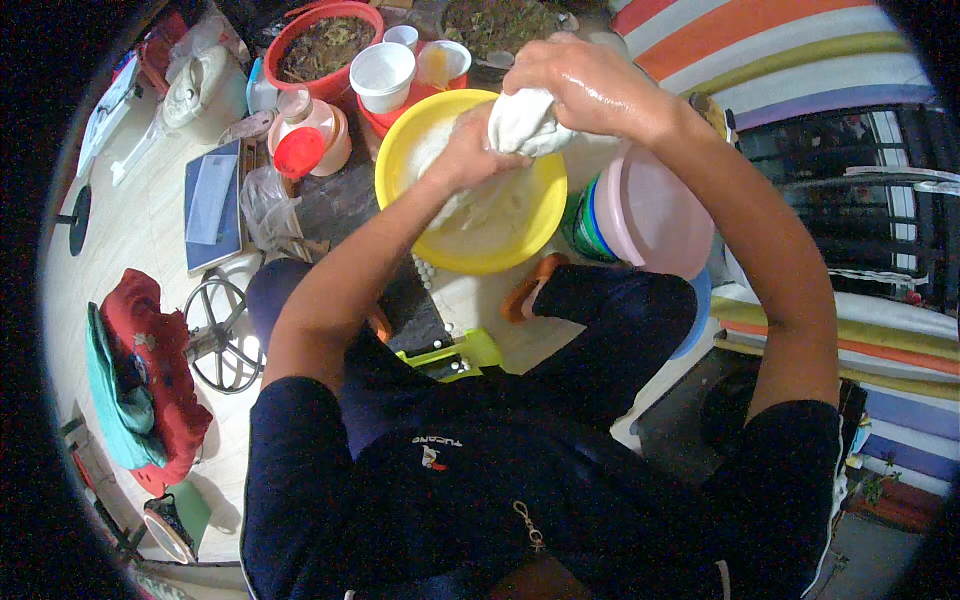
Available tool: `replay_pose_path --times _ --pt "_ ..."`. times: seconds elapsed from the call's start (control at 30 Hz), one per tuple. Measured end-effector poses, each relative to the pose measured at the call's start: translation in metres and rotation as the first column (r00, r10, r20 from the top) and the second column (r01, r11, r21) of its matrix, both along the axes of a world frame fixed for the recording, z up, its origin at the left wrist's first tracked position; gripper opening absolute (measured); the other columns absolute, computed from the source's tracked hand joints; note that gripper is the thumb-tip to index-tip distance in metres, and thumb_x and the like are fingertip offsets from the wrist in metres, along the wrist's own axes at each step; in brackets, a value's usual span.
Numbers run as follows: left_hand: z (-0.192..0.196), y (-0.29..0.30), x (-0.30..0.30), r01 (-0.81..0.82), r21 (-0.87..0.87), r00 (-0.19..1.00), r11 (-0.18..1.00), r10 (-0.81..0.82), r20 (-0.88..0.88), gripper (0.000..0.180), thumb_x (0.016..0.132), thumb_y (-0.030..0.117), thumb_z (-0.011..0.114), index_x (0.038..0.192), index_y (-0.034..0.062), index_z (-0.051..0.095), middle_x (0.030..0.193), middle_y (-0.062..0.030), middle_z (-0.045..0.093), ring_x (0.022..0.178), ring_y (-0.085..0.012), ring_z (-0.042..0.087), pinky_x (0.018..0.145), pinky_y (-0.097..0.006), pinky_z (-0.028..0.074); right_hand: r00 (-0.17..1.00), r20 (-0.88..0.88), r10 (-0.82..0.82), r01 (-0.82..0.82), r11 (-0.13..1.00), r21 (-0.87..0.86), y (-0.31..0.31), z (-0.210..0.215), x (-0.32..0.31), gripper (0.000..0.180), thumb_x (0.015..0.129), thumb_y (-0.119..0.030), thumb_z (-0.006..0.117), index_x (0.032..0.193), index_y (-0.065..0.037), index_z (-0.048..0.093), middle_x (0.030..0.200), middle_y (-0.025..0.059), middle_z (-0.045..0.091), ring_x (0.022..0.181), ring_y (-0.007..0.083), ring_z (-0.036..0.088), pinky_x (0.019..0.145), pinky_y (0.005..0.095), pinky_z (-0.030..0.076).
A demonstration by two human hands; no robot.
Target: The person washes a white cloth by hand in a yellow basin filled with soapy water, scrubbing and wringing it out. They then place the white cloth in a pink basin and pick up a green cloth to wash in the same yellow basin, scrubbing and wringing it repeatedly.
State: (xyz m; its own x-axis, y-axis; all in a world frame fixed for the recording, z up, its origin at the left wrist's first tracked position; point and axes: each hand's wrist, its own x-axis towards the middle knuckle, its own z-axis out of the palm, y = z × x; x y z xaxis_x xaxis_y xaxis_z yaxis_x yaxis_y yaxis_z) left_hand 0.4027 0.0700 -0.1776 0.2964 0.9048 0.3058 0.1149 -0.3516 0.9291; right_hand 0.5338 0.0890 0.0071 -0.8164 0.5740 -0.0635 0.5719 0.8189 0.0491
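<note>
Both my hands are closed on a bunched white cloth (528, 124) above the far right part of a yellow basin (471, 261). My right hand (578, 84) grips its top from the far side, the skin wet and shiny. Lower down, my left hand (472, 152) wraps the cloth's left side, with the thumb along its near edge. Below them the basin contains cloudy liquid and pale, soft-looking material (470, 215); my left forearm and hand cover part of it.
Right of the basin stands a pink round tub or lid (660, 210) over a green container (588, 222). Beyond the basin are a white plastic tub (382, 78) and a red pot of soil (325, 48). A lime-green plastic piece (475, 350) lies between my legs.
</note>
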Motion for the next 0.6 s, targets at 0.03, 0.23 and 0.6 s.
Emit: replay_pose_path --times 0.03,0.23,0.6 --pt "-0.002 0.004 -0.009 -0.026 0.046 0.999 0.999 0.028 -0.042 0.065 0.065 0.036 0.073 0.114 -0.0001 0.051 0.113 -0.0183 0.054 0.111 -0.0265 0.048 0.092 -0.036 0.037 0.999 -0.023 0.039 -0.038 0.999 0.031 0.0 0.001 0.001 0.035 0.064 0.005 0.055 0.095 -0.011 0.06 0.097 0.0047 0.058 0.096 0.0276 0.052 0.08 0.0366 0.044" --pt "0.012 -0.006 -0.083 0.181 -0.69 0.981 0.701 -0.077 0.179 0.079 0.076 0.071 0.03 0.08 -0.002 0.057 0.074 -0.0116 0.06 0.067 -0.0188 0.058 0.062 -0.027 0.046 0.979 0.019 0.203 -0.204 0.969 0.137 -0.007 0.009 0.002 0.035 0.062 0.006 0.058 0.092 -0.012 0.06 0.103 0.0022 0.054 0.101 0.0258 0.05 0.077 0.0351 0.046" --pt "-0.011 -0.045 0.027 0.735 -0.622 0.573 0.27 0.243 0.782 0.112 0.057 0.089 0.014 0.113 -0.0023 0.046 0.102 -0.0208 0.059 0.076 -0.03 0.063 0.061 -0.034 0.053 0.848 0.117 0.517 -0.53 0.824 0.199 -0.019 0.005 0.001 0.023 0.069 -0.016 0.056 0.091 -0.012 0.059 0.112 0.0052 0.052 0.108 0.0257 0.048 0.08 0.0343 0.045"
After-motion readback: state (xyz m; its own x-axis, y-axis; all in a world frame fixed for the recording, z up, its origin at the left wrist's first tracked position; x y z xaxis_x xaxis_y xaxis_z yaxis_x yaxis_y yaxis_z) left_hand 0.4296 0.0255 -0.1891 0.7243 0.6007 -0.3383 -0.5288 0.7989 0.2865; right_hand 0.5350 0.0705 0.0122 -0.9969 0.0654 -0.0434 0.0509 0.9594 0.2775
